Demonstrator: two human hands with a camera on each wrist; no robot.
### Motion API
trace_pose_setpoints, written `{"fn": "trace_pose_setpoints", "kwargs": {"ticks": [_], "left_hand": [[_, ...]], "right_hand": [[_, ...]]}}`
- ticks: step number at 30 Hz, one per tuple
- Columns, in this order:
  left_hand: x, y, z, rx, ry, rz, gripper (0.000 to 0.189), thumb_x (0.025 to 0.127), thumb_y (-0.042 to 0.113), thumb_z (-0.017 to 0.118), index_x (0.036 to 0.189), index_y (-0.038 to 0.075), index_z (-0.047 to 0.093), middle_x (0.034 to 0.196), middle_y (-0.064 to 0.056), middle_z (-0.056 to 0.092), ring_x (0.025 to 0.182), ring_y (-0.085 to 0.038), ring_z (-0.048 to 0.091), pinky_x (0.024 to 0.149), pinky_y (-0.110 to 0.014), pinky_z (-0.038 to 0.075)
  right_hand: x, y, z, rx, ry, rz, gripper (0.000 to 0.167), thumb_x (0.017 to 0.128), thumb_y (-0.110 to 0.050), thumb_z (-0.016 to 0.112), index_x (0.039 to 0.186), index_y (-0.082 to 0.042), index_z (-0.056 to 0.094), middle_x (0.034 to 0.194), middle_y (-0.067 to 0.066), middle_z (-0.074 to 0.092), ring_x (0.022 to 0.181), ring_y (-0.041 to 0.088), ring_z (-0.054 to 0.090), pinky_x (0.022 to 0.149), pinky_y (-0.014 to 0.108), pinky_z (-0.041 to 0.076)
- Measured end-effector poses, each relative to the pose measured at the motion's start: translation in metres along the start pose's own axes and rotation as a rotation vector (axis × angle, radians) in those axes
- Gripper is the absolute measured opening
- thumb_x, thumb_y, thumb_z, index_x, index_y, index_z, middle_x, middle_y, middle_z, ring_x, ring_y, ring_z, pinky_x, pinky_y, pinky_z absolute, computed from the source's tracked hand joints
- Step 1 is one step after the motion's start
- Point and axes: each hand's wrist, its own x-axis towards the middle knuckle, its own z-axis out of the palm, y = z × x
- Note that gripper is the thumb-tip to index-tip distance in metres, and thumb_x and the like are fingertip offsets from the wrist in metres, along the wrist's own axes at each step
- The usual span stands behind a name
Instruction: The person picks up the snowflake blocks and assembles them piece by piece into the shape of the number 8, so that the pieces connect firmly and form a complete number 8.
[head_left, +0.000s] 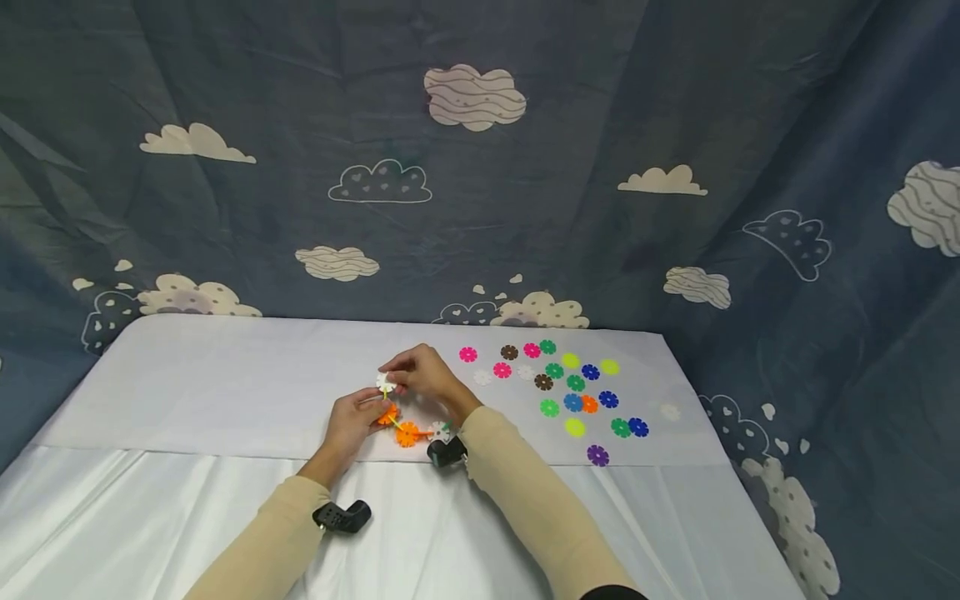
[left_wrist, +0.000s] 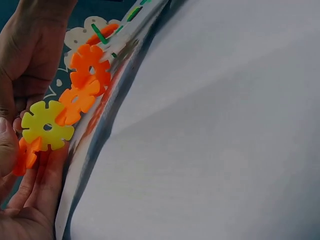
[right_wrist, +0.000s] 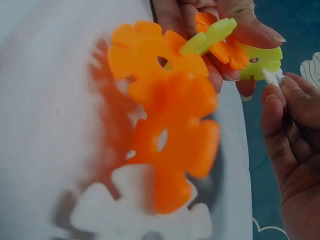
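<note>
A chain of slotted, flower-shaped plastic discs runs between my hands and curves down to the right. My left hand (head_left: 351,421) pinches the chain at an orange disc (right_wrist: 231,52) beside a yellow-green disc (right_wrist: 267,60). At the chain's far end, my right hand (head_left: 429,375) pinches a white disc (head_left: 386,382) between thumb and fingertips, right against the yellow-green one. Lower down, another orange disc (head_left: 407,434) leads to a second white disc (head_left: 440,431) near the right wrist strap. Orange and yellow discs (left_wrist: 37,120) show close to fingers in the left wrist view.
Loose discs lie scattered on the white table (head_left: 225,383) to the right, among them a pink disc (head_left: 468,355), a brown disc (head_left: 543,382), a green disc (head_left: 550,408) and a purple disc (head_left: 597,455). A dark cloud-print curtain (head_left: 525,217) hangs behind.
</note>
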Motion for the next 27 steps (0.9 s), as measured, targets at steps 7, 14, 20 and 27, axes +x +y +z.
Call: {"fn": "trace_pose_setpoints", "kwargs": {"ticks": [7, 14, 20, 27], "left_hand": [[0.000, 0.001, 0.000, 0.018, -0.050, -0.013, 0.034, 0.096, 0.001, 0.057, 0.124, -0.013, 0.046, 0.099, -0.007, 0.068, 0.080, -0.005, 0.064, 0.074, -0.024, 0.056], [-0.002, 0.007, -0.003, -0.047, 0.017, -0.086, 0.031, 0.103, 0.015, 0.048, 0.125, -0.006, 0.044, 0.103, -0.006, 0.065, 0.080, -0.004, 0.059, 0.068, -0.021, 0.053], [-0.003, 0.010, -0.003, -0.036, 0.031, -0.093, 0.023, 0.102, 0.013, 0.049, 0.117, -0.005, 0.047, 0.096, -0.003, 0.071, 0.078, -0.005, 0.062, 0.065, -0.020, 0.053], [-0.002, 0.015, -0.003, 0.034, 0.010, -0.119, 0.037, 0.101, 0.014, 0.049, 0.130, -0.009, 0.042, 0.107, -0.007, 0.064, 0.080, -0.005, 0.057, 0.066, -0.019, 0.052]], "right_hand": [[-0.002, -0.004, -0.003, -0.084, -0.032, -0.074, 0.019, 0.089, -0.001, 0.066, 0.106, -0.003, 0.074, 0.088, 0.005, 0.069, 0.057, 0.009, 0.054, 0.056, 0.018, 0.047], [-0.004, -0.006, -0.004, -0.172, -0.061, -0.083, 0.021, 0.091, -0.006, 0.066, 0.110, -0.008, 0.073, 0.100, 0.003, 0.071, 0.062, 0.009, 0.052, 0.056, 0.017, 0.044], [-0.019, 0.010, -0.034, -0.171, 0.009, -0.042, 0.025, 0.093, -0.013, 0.066, 0.116, -0.006, 0.070, 0.097, 0.006, 0.066, 0.068, 0.020, 0.059, 0.056, 0.022, 0.047], [-0.047, 0.050, -0.082, -0.248, 0.249, 0.181, 0.020, 0.085, -0.008, 0.073, 0.105, -0.005, 0.072, 0.085, 0.006, 0.063, 0.064, 0.015, 0.054, 0.053, 0.022, 0.048]]}}
